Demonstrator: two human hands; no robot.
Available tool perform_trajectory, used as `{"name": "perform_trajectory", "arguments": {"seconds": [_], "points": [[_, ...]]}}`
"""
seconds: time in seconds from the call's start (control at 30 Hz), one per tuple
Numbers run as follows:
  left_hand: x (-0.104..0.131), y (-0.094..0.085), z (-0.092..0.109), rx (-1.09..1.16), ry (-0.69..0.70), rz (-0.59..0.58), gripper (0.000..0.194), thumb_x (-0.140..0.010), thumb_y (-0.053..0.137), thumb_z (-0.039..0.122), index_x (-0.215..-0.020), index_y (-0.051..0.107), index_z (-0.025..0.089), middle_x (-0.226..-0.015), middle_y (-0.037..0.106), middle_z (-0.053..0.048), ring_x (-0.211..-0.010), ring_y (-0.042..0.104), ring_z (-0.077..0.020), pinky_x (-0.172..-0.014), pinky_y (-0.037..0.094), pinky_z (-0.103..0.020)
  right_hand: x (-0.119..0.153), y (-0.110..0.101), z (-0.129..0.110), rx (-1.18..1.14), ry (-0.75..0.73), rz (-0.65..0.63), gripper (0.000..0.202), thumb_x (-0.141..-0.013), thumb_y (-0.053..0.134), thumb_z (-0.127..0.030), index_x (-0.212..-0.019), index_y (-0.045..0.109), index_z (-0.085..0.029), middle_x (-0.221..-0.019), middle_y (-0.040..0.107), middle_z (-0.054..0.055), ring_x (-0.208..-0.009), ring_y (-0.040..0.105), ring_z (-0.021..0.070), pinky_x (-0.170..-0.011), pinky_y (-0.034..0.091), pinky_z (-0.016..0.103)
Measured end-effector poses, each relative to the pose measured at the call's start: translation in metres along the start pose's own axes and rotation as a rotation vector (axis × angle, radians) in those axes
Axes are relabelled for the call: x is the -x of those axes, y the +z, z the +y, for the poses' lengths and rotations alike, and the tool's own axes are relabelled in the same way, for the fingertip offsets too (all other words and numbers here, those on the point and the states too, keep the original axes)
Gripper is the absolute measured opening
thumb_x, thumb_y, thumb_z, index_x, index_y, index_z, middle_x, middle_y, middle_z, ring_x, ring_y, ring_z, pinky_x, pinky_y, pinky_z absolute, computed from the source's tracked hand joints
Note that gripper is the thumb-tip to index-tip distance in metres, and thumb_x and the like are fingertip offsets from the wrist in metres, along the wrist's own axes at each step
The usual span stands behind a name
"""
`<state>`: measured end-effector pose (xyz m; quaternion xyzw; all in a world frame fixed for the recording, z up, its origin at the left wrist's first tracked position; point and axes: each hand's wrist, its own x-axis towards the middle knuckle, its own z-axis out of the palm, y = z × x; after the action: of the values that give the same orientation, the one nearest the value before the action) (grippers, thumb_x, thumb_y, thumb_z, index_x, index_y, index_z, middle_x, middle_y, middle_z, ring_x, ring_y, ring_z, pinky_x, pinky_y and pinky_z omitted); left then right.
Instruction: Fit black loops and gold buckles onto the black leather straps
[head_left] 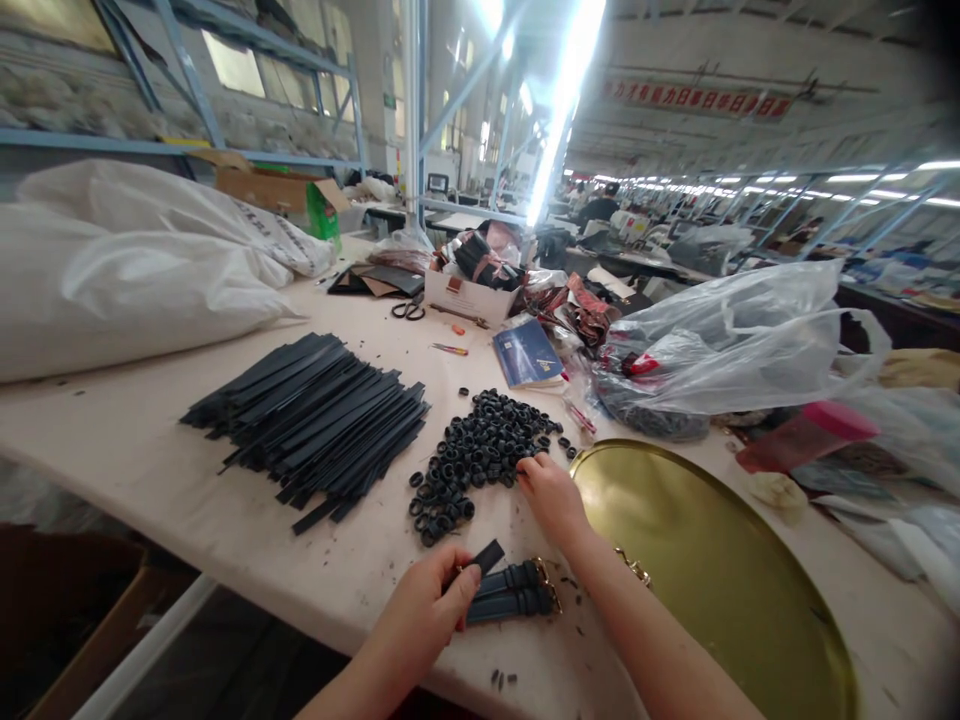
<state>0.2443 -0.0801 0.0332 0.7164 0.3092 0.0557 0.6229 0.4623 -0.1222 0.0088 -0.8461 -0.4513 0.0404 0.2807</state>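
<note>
My left hand [442, 590] is closed on a short black strap [489, 556] near the table's front edge. Just right of it, black straps with gold buckles [517, 592] lie on the table. My right hand [549, 492] reaches the right edge of a pile of small black loops [487, 435], its fingertips pinched together; whether a loop is between them is hidden. A stack of long black strips [315, 415] lies left of the pile. Under my right forearm, a few gold buckles [632, 566] rest at the left side of a round gold tray [750, 540].
A white sack [135, 270] fills the table's left back. Behind the loops are a blue booklet [527, 353], a small cutter [450, 349], black scissors [408, 310] and a filled white box [469, 298]. Clear plastic bags [735, 340] and a pink container [810, 435] stand right.
</note>
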Motion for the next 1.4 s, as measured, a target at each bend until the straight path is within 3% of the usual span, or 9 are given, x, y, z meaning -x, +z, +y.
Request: {"name": "perform_trajectory", "arguments": {"seconds": [0.2,0.33,0.47,0.57,0.87,1.03,1.17,1.27,1.4], "points": [[-0.001,0.0,0.02,-0.156,0.09,0.099,0.023,-0.082,0.04,0.037,-0.076,0.053,0.018,-0.05,0.046,0.006,-0.048,0.046,-0.0109,-0.049,0.032,-0.02,0.022,-0.008,-0.003,-0.181,0.066,0.024,0.012,-0.075,0.048,-0.018,-0.082,0.057,-0.019,-0.077,0.058,0.004,-0.072,0.054,0.0184,-0.067,0.039,0.03],[0.002,0.002,0.027,-0.267,0.152,0.206,0.023,-0.082,0.04,0.035,-0.08,0.057,0.019,-0.056,0.053,0.004,-0.055,0.05,-0.0129,-0.054,0.032,-0.022,0.051,-0.015,-0.025,-0.431,0.104,-0.077,0.021,-0.08,0.046,-0.032,-0.092,0.056,-0.017,-0.073,0.062,0.003,-0.063,0.058,0.0154,-0.06,0.046,0.029],[0.008,0.005,0.027,-0.309,0.172,0.283,0.022,-0.082,0.042,0.035,-0.082,0.058,0.02,-0.066,0.06,0.002,-0.062,0.054,-0.0135,-0.057,0.032,-0.022,0.081,-0.025,-0.048,-1.031,0.326,-0.272,0.025,-0.069,0.063,-0.037,-0.081,0.057,-0.016,-0.072,0.061,0.001,-0.064,0.06,0.0126,-0.066,0.049,0.029],[0.014,0.009,0.022,-0.342,0.179,0.278,0.022,-0.081,0.042,0.034,-0.08,0.059,0.02,-0.067,0.06,0.002,-0.063,0.053,-0.0129,-0.057,0.032,-0.022,0.096,-0.028,-0.056,-1.364,0.487,-0.296,0.028,-0.058,0.074,-0.034,-0.068,0.054,-0.017,-0.064,0.057,-0.004,-0.06,0.057,0.0095,-0.067,0.048,0.026],[0.034,0.012,0.021,-0.129,0.069,0.022,0.022,-0.08,0.043,0.033,-0.07,0.053,0.017,-0.046,0.041,0.007,-0.042,0.038,-0.0084,-0.045,0.03,-0.02,0.122,-0.02,-0.064,-1.102,0.242,-0.187,0.028,-0.064,0.069,-0.036,-0.082,0.058,-0.017,-0.061,0.057,-0.004,-0.056,0.053,0.0114,-0.056,0.043,0.025],[0.046,0.011,0.02,-0.001,0.201,-0.002,0.021,-0.08,0.041,0.022,-0.098,0.048,0.016,-0.065,0.057,0.003,-0.054,0.046,-0.009,-0.054,0.035,-0.02,0.133,-0.026,-0.075,-1.106,0.289,-0.186,0.027,-0.066,0.067,-0.04,-0.075,0.057,-0.017,-0.058,0.055,-0.004,-0.054,0.049,0.0106,-0.056,0.04,0.025],[0.052,0.009,0.017,0.005,0.198,-0.022,0.02,-0.078,0.041,0.018,-0.098,0.045,0.016,-0.068,0.059,0.001,-0.06,0.051,-0.0108,-0.057,0.036,-0.021,0.143,-0.024,-0.079,-1.115,0.27,-0.233,0.031,-0.069,0.063,-0.047,-0.078,0.057,-0.017,-0.056,0.054,-0.003,-0.055,0.05,0.0124,-0.056,0.04,0.026],[0.055,0.006,0.016,-0.103,0.155,0.023,0.019,-0.079,0.044,0.023,-0.097,0.046,0.018,-0.065,0.056,0.003,-0.058,0.05,-0.0116,-0.055,0.035,-0.021,0.148,-0.022,-0.079,-1.286,0.329,-0.252,0.041,-0.079,0.046,-0.054,-0.077,0.059,-0.016,-0.064,0.058,0.002,-0.057,0.051,0.0131,-0.059,0.042,0.028],[0.058,0.001,0.015,-0.341,0.1,0.126,0.025,-0.076,0.051,0.036,-0.095,0.05,0.02,-0.065,0.056,0.003,-0.06,0.051,-0.0145,-0.055,0.034,-0.023,0.153,-0.022,-0.08,-1.37,0.445,-0.353,0.026,-0.074,0.06,-0.044,-0.078,0.057,-0.018,-0.068,0.054,-0.002,-0.054,0.045,0.009,-0.055,0.038,0.023]]}}
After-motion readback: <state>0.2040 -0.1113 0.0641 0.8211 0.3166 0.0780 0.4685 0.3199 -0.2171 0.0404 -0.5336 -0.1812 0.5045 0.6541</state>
